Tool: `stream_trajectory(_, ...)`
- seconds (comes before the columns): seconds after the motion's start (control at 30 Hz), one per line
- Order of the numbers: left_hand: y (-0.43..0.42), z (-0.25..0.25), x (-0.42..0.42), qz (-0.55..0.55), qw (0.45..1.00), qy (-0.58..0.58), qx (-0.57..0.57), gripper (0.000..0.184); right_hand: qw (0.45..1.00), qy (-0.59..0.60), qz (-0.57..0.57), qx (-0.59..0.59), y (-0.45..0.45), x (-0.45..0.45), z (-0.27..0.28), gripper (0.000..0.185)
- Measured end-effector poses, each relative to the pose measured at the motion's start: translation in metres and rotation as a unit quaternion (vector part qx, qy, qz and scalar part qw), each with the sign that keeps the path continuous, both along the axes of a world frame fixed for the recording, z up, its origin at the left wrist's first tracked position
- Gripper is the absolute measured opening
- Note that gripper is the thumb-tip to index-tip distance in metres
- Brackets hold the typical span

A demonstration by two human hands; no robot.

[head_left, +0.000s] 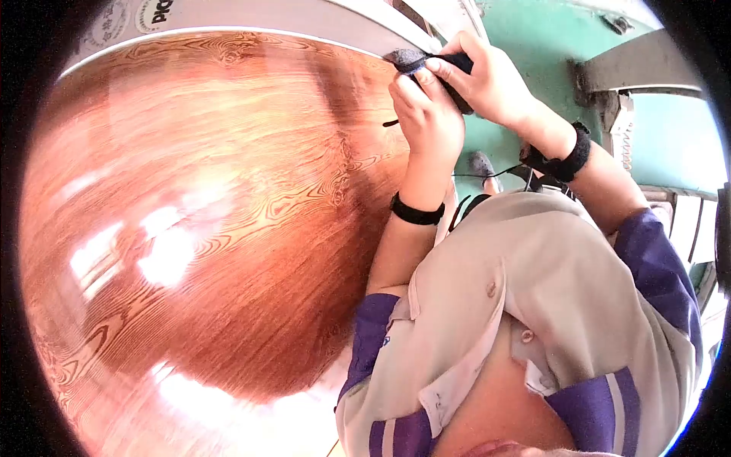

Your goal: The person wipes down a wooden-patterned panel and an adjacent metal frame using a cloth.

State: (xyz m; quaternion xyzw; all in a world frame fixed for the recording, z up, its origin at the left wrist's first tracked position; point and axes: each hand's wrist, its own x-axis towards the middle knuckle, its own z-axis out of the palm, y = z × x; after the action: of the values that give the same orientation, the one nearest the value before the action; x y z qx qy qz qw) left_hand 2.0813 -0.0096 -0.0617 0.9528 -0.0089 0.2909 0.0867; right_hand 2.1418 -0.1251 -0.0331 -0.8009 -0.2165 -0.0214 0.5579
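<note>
At the far right edge of the wood-grain table, my left hand [430, 114] and my right hand [491, 80] are close together. Between them is a dark fabric piece [409, 59], grey at its tip and black further along; its exact kind is unclear. The fingers of my left hand pinch it from below. My right thumb and fingers close on its black part from the other side. Some of the piece is hidden behind the fingers. Black bands circle both of my wrists.
The glossy wood-grain tabletop [251, 198] fills the left side, with bright reflections. A pale panel with printed logos [154, 14] borders its far edge. Green floor [525, 38], a grey metal beam [643, 65] and a grey shoe [481, 164] lie to the right.
</note>
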Motion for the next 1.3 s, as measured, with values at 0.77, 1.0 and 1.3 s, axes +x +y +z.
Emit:
stream_trajectory(0.77, 0.024, 0.108, -0.041, -0.324, 0.713, 0.140, -0.606, 0.085, 0.880, 0.312, 0.208, 0.292, -0.044, 0.000, 0.092, 0.031)
stream_trajectory(1.0, 0.010, 0.115, -0.041, -0.210, 0.801, 0.103, -0.551, 0.069, 0.854, 0.300, 0.215, 0.367, -0.044, -0.007, 0.107, 0.027)
stream_trajectory(1.3, 0.031, 0.168, -0.032, -0.099, 0.803, -0.101, -0.578, 0.032, 0.865, 0.356, 0.229, 0.269, -0.052, 0.002, 0.097, 0.041)
